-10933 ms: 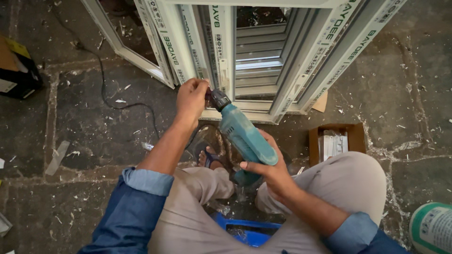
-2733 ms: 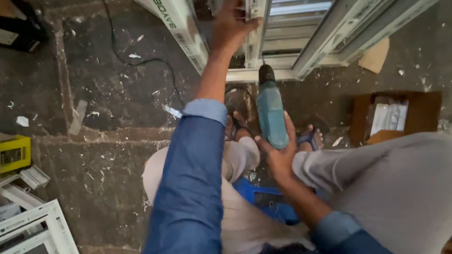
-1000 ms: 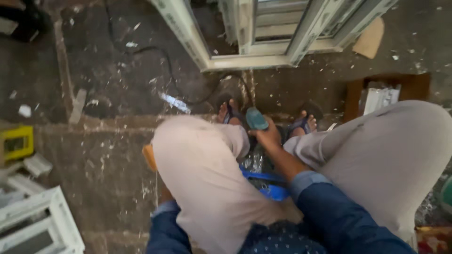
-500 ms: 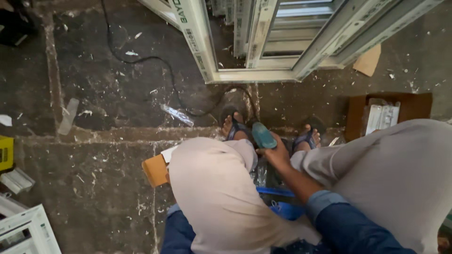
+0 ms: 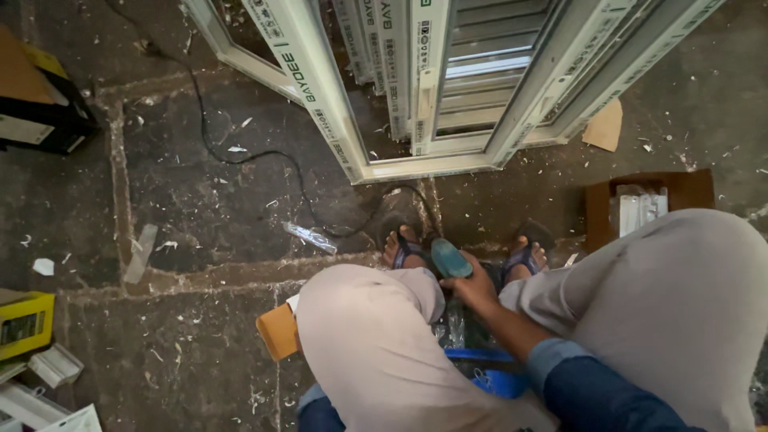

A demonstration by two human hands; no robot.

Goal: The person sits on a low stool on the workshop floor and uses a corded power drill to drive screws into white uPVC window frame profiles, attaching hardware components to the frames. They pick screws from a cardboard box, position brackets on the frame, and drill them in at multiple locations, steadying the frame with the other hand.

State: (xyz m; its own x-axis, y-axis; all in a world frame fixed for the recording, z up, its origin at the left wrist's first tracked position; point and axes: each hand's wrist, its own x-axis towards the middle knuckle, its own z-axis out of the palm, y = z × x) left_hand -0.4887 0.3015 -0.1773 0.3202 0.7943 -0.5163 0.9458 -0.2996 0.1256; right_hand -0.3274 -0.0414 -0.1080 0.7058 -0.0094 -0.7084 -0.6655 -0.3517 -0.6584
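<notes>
1. Right hand (image 5: 474,290) wraps around a teal drill (image 5: 451,259), lowered between the knees, its fingers closed on the body; only the rear cap of the tool shows, and the bit end is hidden
2. Left hand is out of sight behind the raised left knee, so whether it is open or holding anything cannot be told
3. White window frame (image 5: 416,164) stands upright on the stone floor (image 5: 184,320) just ahead of the person's feet, with further white profiles stacked inside it
4. Brown carton (image 5: 650,206) with small white parts lies to the right of the frame, near the right knee
5. Blue stool (image 5: 488,372) shows under the seated person, between the legs
6. Black cable (image 5: 240,156) snakes across the floor from the upper left toward the sandalled feet (image 5: 404,250)
7. Orange-brown block (image 5: 278,330) sits on the floor touching the left knee's cloth
8. Clear plastic packet (image 5: 310,237) lies beside the cable, left of the feet
9. White shavings are scattered over the floor around the frame
10. Judging by the drill held low and apart from the frame, no drilling is under way at this instant; how much fixing on the frame is finished or left cannot be read from this view
</notes>
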